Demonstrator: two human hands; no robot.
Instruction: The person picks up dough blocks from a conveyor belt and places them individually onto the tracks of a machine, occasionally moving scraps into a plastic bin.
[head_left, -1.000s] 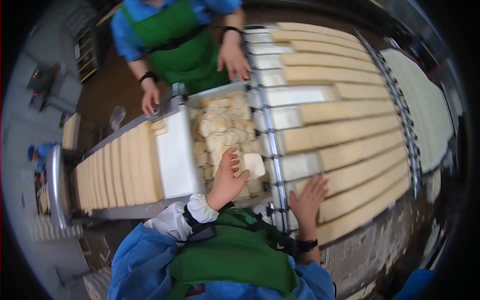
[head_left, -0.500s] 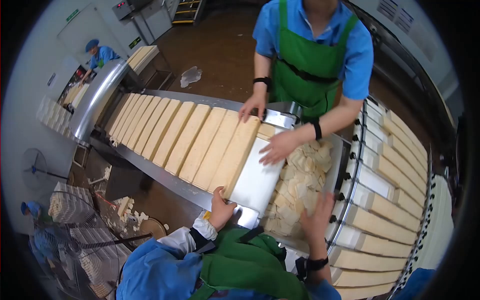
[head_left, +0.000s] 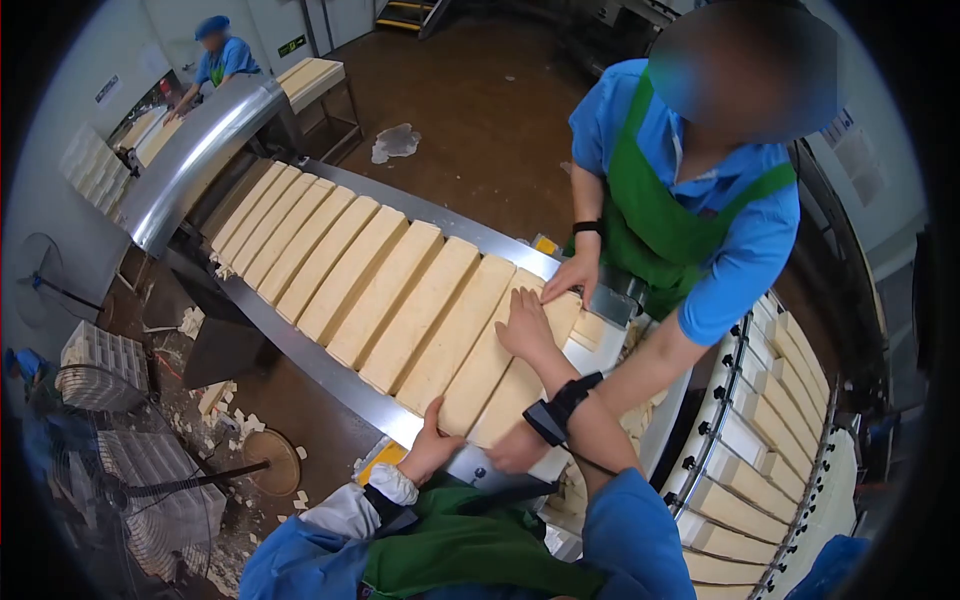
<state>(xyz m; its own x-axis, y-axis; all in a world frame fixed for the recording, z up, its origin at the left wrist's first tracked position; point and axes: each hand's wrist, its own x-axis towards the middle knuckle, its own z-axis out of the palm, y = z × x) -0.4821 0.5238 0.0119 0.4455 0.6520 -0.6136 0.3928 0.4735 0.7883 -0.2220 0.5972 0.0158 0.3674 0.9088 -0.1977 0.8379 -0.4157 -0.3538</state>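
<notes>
Long pale-yellow slabs (head_left: 378, 287) lie side by side on a metal conveyor (head_left: 335, 383). My left hand (head_left: 432, 447) is at the slabs' near ends, thumb and fingers apart, touching an end. Flat on top of the slabs near their far ends rests my right hand (head_left: 524, 325), fingers extended. A co-worker's hand (head_left: 575, 276) touches the far end of the last slabs, beside my right hand. The co-worker's other hand (head_left: 517, 449), blurred, reaches under my right forearm to the near end. A white plate (head_left: 590, 362) shows partly beside the last slab.
Facing me across the conveyor stands the co-worker (head_left: 690, 210). Pale scraps (head_left: 640, 418) fill a tray at the right, partly hidden by arms. Beyond it, a rack (head_left: 712, 415) holds more slabs. A curved metal hood (head_left: 205, 160) spans the conveyor's far left.
My right hand has moved from above the scraps onto the slabs. The co-worker's one hand has gone from the white plate to the near end. Slabs now cover more of the plate; the view has shifted.
</notes>
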